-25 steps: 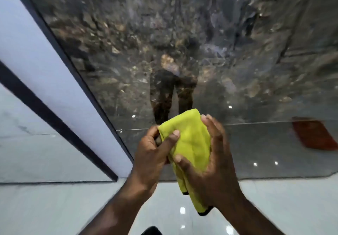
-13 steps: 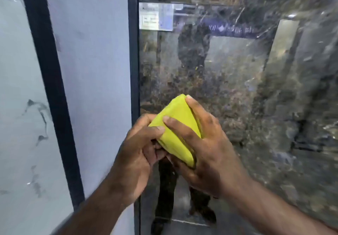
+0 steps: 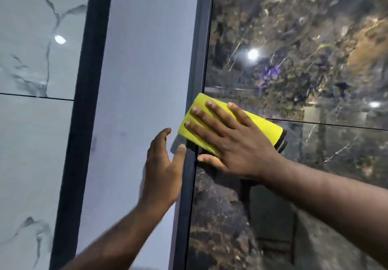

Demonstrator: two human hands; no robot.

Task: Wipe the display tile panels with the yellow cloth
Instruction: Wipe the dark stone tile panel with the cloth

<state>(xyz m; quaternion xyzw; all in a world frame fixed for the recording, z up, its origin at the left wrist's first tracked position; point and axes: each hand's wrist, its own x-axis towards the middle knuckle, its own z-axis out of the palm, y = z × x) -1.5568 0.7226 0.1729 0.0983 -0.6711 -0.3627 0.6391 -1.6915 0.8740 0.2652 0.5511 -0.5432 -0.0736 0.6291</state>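
Pressing cloth [image 3: 262, 126] flat against dark panel [image 3: 304, 49] with right hand [image 3: 235, 143], fingers straight and spread across the yellow, thumb stuck out below the cloth's lower edge; nothing curled round it, only pushed down by the palm. Folded into an oblong, tilted, black trim showing at the right end, left end overlapping the dark strip [image 3: 195, 70] on that panel's left edge. Lying just at the horizontal seam [image 3: 336, 123] crossing the dark panel.

Holding nothing in left hand [image 3: 163, 164]: fingers loose and nearly straight, raised in front of pale panel [image 3: 142, 59], thumb tip at the strip's edge, just left of the cloth. Cannot tell whether touching the surface or hovering close.

Farther left, past a second strip [image 3: 84, 80], white veined panel [image 3: 31, 59] with its own horizontal joint. Round glints [image 3: 253, 54] of light on the glossy dark face, one more on the white.
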